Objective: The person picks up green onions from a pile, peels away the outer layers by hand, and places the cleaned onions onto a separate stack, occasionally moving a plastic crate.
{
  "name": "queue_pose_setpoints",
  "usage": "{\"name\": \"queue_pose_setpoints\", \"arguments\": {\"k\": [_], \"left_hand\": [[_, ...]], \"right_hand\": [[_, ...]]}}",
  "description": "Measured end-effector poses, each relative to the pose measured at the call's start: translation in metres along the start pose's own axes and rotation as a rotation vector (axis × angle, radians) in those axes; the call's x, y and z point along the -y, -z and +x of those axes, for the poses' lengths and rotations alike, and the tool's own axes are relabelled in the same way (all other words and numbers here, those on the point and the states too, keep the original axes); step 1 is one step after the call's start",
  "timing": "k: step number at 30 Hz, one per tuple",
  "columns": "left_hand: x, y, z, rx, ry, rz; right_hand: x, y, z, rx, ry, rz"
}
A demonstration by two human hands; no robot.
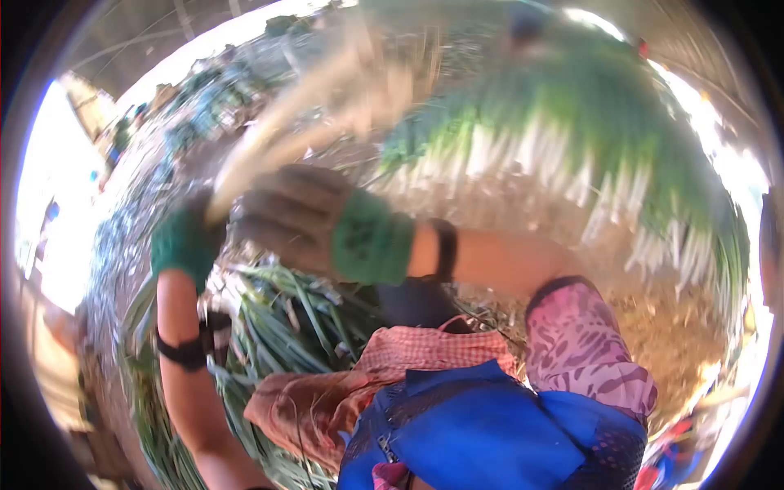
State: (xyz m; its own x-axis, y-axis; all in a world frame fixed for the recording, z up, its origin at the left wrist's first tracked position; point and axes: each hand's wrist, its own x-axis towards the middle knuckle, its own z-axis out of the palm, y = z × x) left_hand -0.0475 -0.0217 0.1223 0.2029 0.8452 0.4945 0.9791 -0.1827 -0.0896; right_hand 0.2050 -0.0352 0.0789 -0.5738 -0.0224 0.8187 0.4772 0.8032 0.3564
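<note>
Long straw-coloured strips (282,122), smeared by motion, rise up and to the right from between my gloved hands. My left hand (192,237), in a dark glove with a green cuff, is closed around their lower end. Close beside it, my right hand (294,216) has its brown-gloved fingers curled together at the strips. Its palm side is hidden. Below both hands lies a heap of long green onion stalks (286,314); whether the hands touch it cannot be seen.
Rows of green onions (563,131) with white stems lie on the ground at upper right. More green stalks (212,90) cover the upper left. Bare brown soil (670,327) shows at right. A checked orange cloth (408,355) and blue material (490,425) cover my lap.
</note>
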Motion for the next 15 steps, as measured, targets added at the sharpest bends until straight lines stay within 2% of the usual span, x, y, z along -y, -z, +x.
{"name": "queue_pose_setpoints", "arguments": {"k": [1,3,5,6,8,9,11,12,13,14,15], "left_hand": [[-0.004,-0.013,-0.003,0.061,-0.117,0.04],[-0.048,-0.014,-0.005,0.305,-0.15,0.081],[-0.066,-0.032,-0.002,0.398,-0.276,0.045],[-0.086,-0.025,0.003,0.543,-0.261,0.092],[-0.108,-0.034,0.017,0.574,-0.319,0.125],[-0.118,-0.037,0.027,0.569,-0.368,0.16],[-0.141,-0.036,0.051,0.42,-0.422,0.186],[-0.144,-0.033,0.045,0.344,-0.4,0.237],[-0.171,-0.01,0.06,0.349,-0.348,0.355],[-0.171,-0.012,0.064,-0.202,-0.556,0.296],[-0.18,-0.01,0.077,-0.416,-0.587,0.24]], "right_hand": [[-0.007,0.008,0.0,-0.001,0.051,-0.096],[-0.018,-0.008,-0.039,0.088,-0.015,-0.194],[-0.026,-0.021,-0.081,0.175,-0.041,-0.222],[-0.027,-0.021,-0.096,0.323,-0.097,-0.188],[-0.031,-0.016,-0.12,0.611,-0.223,-0.106],[-0.041,-0.006,-0.123,0.58,-0.309,-0.054],[-0.066,0.021,-0.118,0.508,-0.475,0.06],[-0.072,0.02,-0.113,0.522,-0.442,0.057],[-0.089,0.037,-0.107,0.555,-0.519,0.039],[-0.112,0.051,-0.108,0.452,-0.497,-0.091],[-0.138,0.065,-0.111,0.394,-0.514,-0.191]]}}
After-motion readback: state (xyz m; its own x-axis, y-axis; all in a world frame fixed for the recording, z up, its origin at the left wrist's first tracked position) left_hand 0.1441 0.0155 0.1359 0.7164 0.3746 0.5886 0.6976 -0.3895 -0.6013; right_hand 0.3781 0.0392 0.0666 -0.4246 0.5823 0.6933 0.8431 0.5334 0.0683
